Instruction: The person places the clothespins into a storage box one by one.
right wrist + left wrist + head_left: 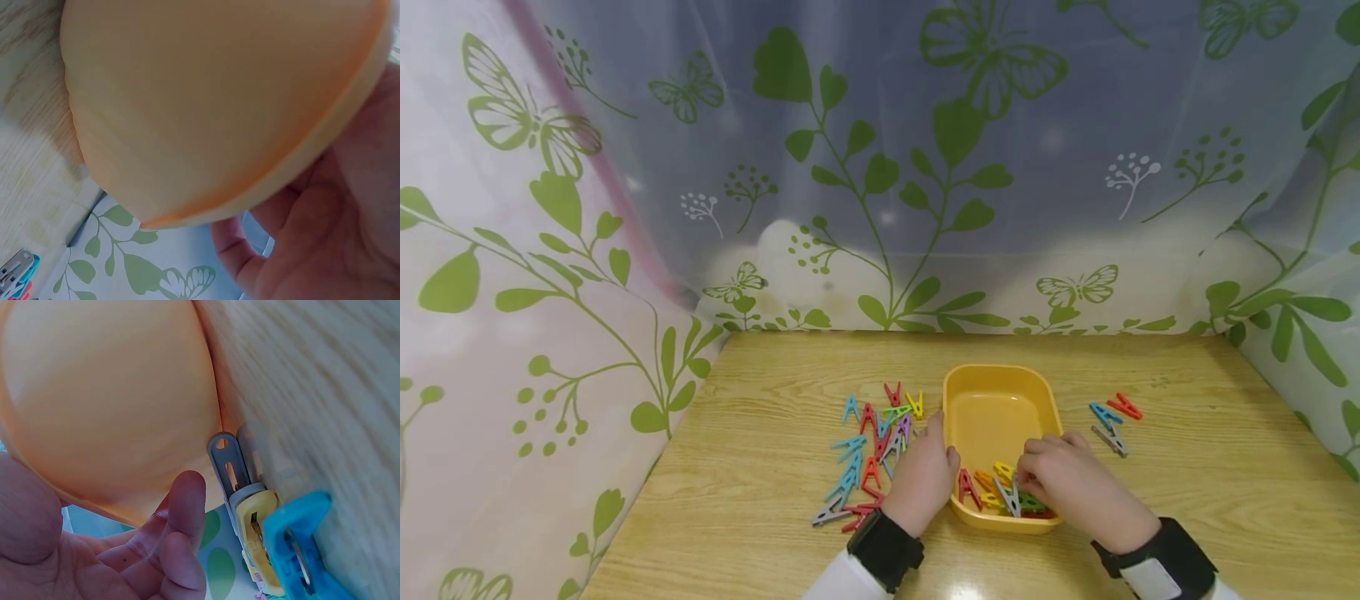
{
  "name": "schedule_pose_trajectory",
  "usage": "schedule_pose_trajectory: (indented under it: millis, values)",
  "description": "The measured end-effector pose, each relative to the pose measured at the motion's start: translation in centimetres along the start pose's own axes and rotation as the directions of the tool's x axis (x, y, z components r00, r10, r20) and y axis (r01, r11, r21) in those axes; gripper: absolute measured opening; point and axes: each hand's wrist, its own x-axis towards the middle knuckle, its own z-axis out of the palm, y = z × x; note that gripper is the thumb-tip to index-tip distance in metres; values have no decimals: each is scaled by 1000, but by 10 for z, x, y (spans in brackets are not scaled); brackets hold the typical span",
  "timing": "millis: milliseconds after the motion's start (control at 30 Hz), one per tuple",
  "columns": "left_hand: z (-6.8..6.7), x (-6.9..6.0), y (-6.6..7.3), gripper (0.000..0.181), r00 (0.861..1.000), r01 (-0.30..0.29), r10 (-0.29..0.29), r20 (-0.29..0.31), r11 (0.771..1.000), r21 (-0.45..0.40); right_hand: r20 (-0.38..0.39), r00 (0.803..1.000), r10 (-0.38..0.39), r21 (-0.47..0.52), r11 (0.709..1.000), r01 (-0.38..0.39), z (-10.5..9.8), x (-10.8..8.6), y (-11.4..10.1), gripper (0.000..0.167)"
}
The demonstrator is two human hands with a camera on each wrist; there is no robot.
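A yellow plastic basket [1000,398] stands on the table, with several clothespins at its near end, among them a grey clothespin [1009,498] and a red one [968,488]. My left hand [922,475] holds the basket's left side, thumb at the rim; in the left wrist view its bent fingers [186,503] lie outside the wall. Over the right rim reaches my right hand [1078,483], its curled fingers down among the clothespins. Whether they pinch one is hidden, since the basket wall [206,112] blocks the right wrist view.
Many loose clothespins lie left of the basket, including a blue clothespin [848,447]. To the right are another blue clothespin [1105,415], a red clothespin [1124,406] and a grey one [1109,440]. A patterned curtain [880,275] borders the wooden table [737,500].
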Motion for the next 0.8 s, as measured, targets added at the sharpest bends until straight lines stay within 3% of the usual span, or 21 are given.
schedule_pose_trajectory:
  millis: [367,800]
  values:
    - [-1,-1,0,53,1000,-2,2,6,1000,-16,80,996,37,34,999,-40,2,0,0,16]
    - [0,-1,0,54,1000,11,-11,10,1000,-7,32,999,25,53,998,-27,0,0,2,14]
